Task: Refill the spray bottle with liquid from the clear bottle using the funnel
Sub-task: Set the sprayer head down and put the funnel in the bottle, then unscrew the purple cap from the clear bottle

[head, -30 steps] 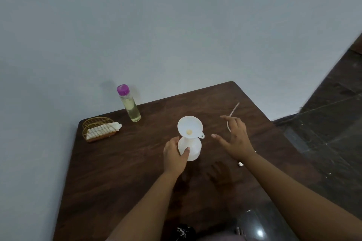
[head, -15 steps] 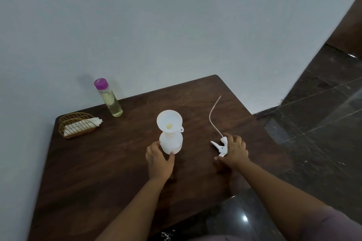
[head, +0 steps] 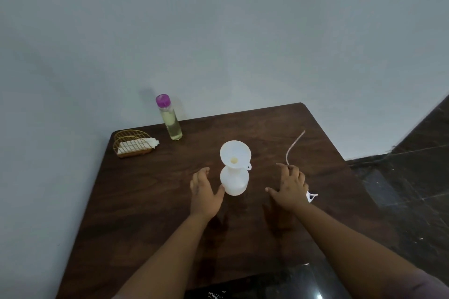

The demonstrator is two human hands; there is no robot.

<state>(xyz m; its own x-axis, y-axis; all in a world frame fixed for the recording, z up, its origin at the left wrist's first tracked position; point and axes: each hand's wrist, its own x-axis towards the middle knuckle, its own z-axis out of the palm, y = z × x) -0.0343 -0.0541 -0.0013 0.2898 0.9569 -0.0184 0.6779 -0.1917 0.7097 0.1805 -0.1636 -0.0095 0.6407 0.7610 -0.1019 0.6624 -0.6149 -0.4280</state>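
The white spray bottle point(head: 234, 181) stands upright near the middle of the worktop point(head: 150, 213), with the white funnel point(head: 235, 154) seated in its neck. The left hand point(head: 205, 193) has loosely spread fingers beside the bottle's base, its thumb touching or just short of the lower wall; it grips nothing. The right hand point(head: 290, 188) hovers to the right of the bottle, fingers spread and holding nothing, above the removed spray head point(head: 311, 196), whose dip tube point(head: 294, 145) curves away toward the far right corner.

The clear bottle point(head: 170, 119), purple cap on, stands well apart at the far edge near the left corner, beside a wire basket point(head: 132, 144). The step in hand looks like fetching it. It would go best with the left hand steadying the spray bottle's base, since the funnel makes it top-heavy, while the right hand reaches around the funnel rather than over it, then uncaps before pouring slowly into the funnel's centre.

The right hand hides most of the spray head. The spray bottle is opaque, so its fill level cannot be read, and whether the funnel sits fully home is hard to judge.
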